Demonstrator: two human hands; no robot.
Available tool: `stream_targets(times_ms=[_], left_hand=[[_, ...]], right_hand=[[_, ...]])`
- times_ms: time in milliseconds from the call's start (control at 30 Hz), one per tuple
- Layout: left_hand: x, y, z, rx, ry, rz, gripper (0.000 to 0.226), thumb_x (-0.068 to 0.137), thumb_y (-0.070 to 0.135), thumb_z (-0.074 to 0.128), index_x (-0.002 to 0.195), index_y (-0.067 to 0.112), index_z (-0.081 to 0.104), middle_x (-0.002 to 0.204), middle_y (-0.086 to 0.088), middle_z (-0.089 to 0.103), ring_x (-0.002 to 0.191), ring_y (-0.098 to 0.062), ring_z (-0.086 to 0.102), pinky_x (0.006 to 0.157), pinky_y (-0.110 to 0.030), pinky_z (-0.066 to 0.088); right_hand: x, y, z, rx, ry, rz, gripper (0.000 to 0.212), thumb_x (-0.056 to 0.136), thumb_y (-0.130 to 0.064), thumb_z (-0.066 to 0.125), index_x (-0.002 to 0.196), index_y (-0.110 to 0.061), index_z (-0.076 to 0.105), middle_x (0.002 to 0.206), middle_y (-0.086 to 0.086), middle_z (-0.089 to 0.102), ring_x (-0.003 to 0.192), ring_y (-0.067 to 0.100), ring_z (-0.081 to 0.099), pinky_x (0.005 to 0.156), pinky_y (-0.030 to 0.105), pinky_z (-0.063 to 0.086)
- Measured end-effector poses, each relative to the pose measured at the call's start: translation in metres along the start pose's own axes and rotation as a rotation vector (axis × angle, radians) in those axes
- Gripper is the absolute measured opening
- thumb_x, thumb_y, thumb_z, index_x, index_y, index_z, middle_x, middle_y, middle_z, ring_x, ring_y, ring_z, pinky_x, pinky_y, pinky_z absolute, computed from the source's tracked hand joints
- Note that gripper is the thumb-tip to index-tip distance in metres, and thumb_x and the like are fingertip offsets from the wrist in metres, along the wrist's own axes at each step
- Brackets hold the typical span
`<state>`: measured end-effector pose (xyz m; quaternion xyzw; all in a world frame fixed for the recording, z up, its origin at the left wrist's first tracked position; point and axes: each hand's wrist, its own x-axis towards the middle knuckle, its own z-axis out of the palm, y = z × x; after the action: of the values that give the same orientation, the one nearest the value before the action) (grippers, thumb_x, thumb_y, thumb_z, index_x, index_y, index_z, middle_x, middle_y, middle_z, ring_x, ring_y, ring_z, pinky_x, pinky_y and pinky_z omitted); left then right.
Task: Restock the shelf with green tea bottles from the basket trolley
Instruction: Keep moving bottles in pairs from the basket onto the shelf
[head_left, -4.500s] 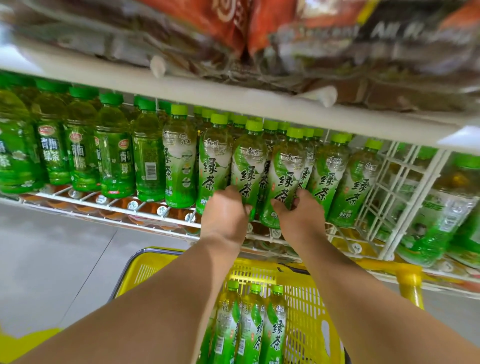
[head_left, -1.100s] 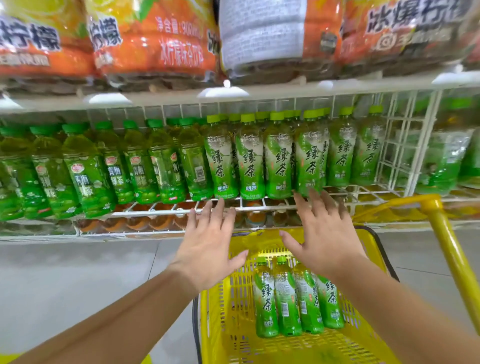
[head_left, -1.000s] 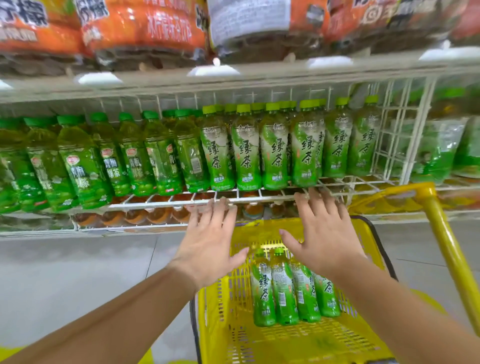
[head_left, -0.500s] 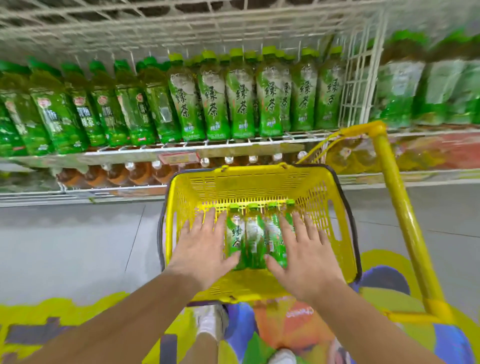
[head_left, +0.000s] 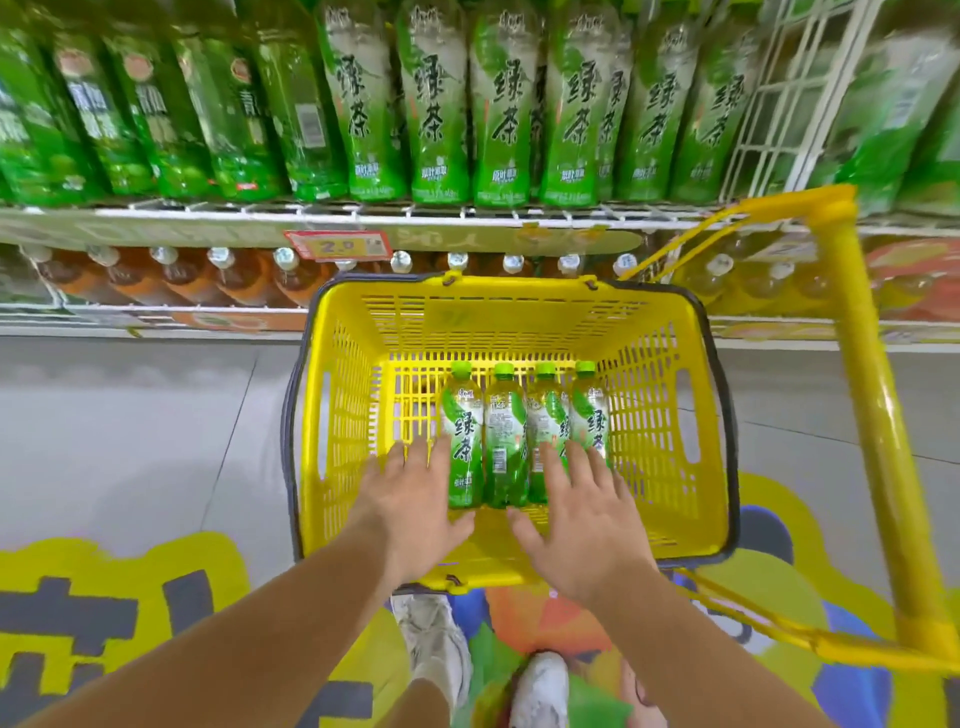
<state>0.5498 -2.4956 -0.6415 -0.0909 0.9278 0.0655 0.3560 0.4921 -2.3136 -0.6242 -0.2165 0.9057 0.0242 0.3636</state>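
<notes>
Yellow slatted basket (head_left: 343, 415) walls are occupied only by four green tea bottles (head_left: 504, 441), laid side by side with caps toward the shelf (head_left: 260, 215). The left grip (head_left: 415, 514) and right grip (head_left: 587, 530) are held spread and empty at their lower ends. Each bottle should be wrapped mid-body and lifted level, so neighbours are not rolled.

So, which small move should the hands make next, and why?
Probably lower them and grasp the green tea bottles: four lie side by side in the yellow basket, and the left hand and right hand are open over them, holding nothing.
</notes>
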Motion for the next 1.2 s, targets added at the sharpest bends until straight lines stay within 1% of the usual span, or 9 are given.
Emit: stream_targets(times_ms=[200,333,533,633,733,833,967,1067,1200], left_hand=[[0.041,0.007,0.015,0.009,-0.016,-0.004,0.092,0.09,0.066,0.045,0.155,0.009,0.011,0.155,-0.011,0.033,0.141,-0.028,0.035,0.11,-0.049,0.036],[0.065,0.01,0.029,-0.077,0.005,-0.104,0.096,0.087,0.066,0.051,0.154,0.009,0.012,0.152,-0.009,0.038,0.135,-0.026,0.044,0.101,-0.044,0.046],[0.094,0.017,0.043,-0.589,-0.015,-0.326,0.079,0.085,0.05,0.07,0.14,0.01,0.03,0.129,-0.007,0.054,0.106,-0.023,0.06,0.083,-0.034,0.05],[0.105,0.021,0.046,-0.813,-0.035,-0.454,0.076,0.087,0.039,0.074,0.14,0.005,0.032,0.12,-0.007,0.054,0.091,-0.016,0.061,0.073,-0.023,0.047],[0.114,0.022,0.056,-0.907,-0.045,-0.533,0.093,0.081,0.042,0.079,0.148,0.006,0.026,0.139,-0.014,0.05,0.117,-0.031,0.059,0.095,-0.037,0.051],[0.118,0.022,0.063,-0.901,-0.03,-0.54,0.093,0.071,0.047,0.086,0.139,0.008,0.036,0.123,-0.017,0.059,0.112,-0.037,0.063,0.09,-0.049,0.054],[0.121,0.018,0.066,-0.873,0.027,-0.548,0.064,0.071,0.039,0.088,0.111,0.008,0.049,0.11,-0.017,0.06,0.091,-0.031,0.065,0.071,-0.041,0.053],[0.124,0.012,0.068,-0.873,0.004,-0.564,0.056,0.072,0.036,0.087,0.099,0.014,0.043,0.096,-0.006,0.057,0.073,-0.017,0.055,0.055,-0.029,0.041],[0.126,0.003,0.066,-0.917,-0.036,-0.575,0.06,0.073,0.034,0.088,0.098,0.019,0.036,0.089,0.001,0.054,0.075,-0.022,0.061,0.049,-0.027,0.04]], right_hand=[[0.043,0.026,0.013,0.018,-0.083,0.078,0.086,0.093,-0.068,0.026,0.157,-0.02,-0.004,0.164,0.009,0.008,0.148,0.031,0.017,0.115,0.046,0.029],[0.068,0.038,0.027,0.045,-0.159,0.099,0.086,0.094,-0.067,0.03,0.157,-0.02,-0.006,0.164,0.011,0.007,0.148,0.034,0.018,0.115,0.047,0.029],[0.104,0.043,0.046,0.293,-0.169,0.166,0.082,0.096,-0.057,0.043,0.155,-0.014,0.006,0.151,0.014,0.038,0.137,0.03,0.04,0.108,0.044,0.039],[0.118,0.045,0.055,0.488,-0.107,0.262,0.059,0.096,-0.045,0.053,0.139,-0.009,0.032,0.124,0.01,0.058,0.114,0.028,0.058,0.093,0.038,0.048],[0.131,0.05,0.061,0.677,-0.042,0.322,0.03,0.095,-0.029,0.063,0.115,-0.014,0.048,0.1,0.002,0.062,0.087,0.02,0.06,0.074,0.028,0.048],[0.14,0.054,0.065,0.737,-0.007,0.34,0.028,0.093,-0.02,0.067,0.116,-0.013,0.052,0.085,-0.003,0.059,0.067,0.012,0.056,0.05,0.019,0.037],[0.145,0.052,0.066,0.743,-0.023,0.365,0.033,0.088,-0.026,0.075,0.108,-0.015,0.051,0.089,0.0,0.063,0.072,0.017,0.063,0.057,0.026,0.047],[0.15,0.048,0.066,0.736,-0.097,0.392,0.033,0.087,-0.031,0.075,0.096,-0.015,0.048,0.084,0.003,0.064,0.068,0.02,0.066,0.056,0.028,0.051],[0.15,0.042,0.067,0.725,-0.126,0.384,0.045,0.089,-0.034,0.071,0.118,-0.011,0.046,0.101,0.003,0.064,0.081,0.023,0.065,0.063,0.03,0.049]])
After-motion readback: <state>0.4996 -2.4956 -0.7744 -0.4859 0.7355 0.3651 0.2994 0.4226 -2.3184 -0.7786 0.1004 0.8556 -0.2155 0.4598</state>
